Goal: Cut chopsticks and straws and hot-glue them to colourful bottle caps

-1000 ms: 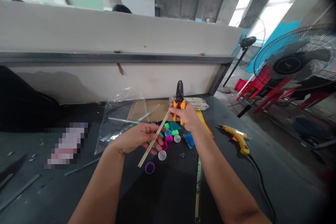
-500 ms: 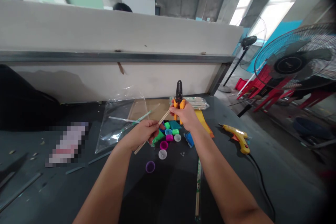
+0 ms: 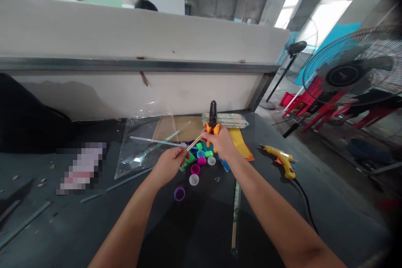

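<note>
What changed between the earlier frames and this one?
The left hand has closed from a spread pose around the sticks, which slant less steeply, near ends now hidden. The right hand still holds the pliers; the purple cup and glue gun stayed put.

At the right, a large round fan with a black wire cage (image 3: 344,76) stands before red plastic chairs (image 3: 309,97), a slimmer black pedestal fan (image 3: 297,48) farther back. A white panel partition (image 3: 204,37) carries a long grey metal rail (image 3: 188,65); a bulky black object (image 3: 28,117) sits at far left.
</note>
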Demonstrator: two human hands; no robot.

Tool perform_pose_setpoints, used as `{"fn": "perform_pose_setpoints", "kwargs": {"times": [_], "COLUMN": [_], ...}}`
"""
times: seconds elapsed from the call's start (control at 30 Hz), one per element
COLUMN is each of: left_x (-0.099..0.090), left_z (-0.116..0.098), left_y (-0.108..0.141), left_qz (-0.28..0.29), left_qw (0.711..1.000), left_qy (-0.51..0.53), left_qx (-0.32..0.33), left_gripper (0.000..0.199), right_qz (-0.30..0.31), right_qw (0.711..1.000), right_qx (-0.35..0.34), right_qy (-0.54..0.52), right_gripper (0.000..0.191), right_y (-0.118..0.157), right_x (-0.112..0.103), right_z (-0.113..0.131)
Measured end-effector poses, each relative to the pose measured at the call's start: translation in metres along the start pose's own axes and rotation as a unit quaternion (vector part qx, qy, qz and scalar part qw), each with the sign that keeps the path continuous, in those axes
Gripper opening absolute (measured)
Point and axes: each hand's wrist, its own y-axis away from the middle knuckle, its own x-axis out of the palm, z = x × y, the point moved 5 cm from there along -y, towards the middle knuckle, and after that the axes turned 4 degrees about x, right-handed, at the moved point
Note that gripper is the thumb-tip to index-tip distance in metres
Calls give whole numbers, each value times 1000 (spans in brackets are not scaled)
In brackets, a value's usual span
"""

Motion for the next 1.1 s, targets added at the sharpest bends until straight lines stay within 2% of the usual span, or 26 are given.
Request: {"fn": "perform_pose_setpoints", "kwargs": {"times": [0.23,0.3,0.4,0.47,0.53,0.67,0.87,1.1], "left_x": [-1,-6,-22,-34,-43,-46,-39,-38], "left_z": [12,14,14,15,13,7,8,5], "left_y": [4,3,3,4,7,11,11,11], "left_qz": [22,5,-57,-98,-115,-95,-57,-61], "left_qw": [999,1000,998,991,984,979,982,979], "left_qy": [-30,-26,27,82,123,161,161,173], "left_qx": [-1,6,0,-32,-62,-81,-84,-93], "left_gripper": [30,29,28,29,30,30,29,26], "right_qz": [-9,12,70,118,158,196,183,178], "right_qw": [999,999,995,981,953,899,875,862], "right_qx": [16,27,32,18,-1,-13,-27,-44], "right_qy": [-33,-15,58,151,257,392,448,472], "right_gripper": [35,35,30,26,24,25,25,26], "right_y": [5,5,8,15,25,43,48,50], "right_x": [5,6,6,9,14,29,39,41], "right_z": [-22,-26,-28,-27,-23,-15,-8,-11]}}
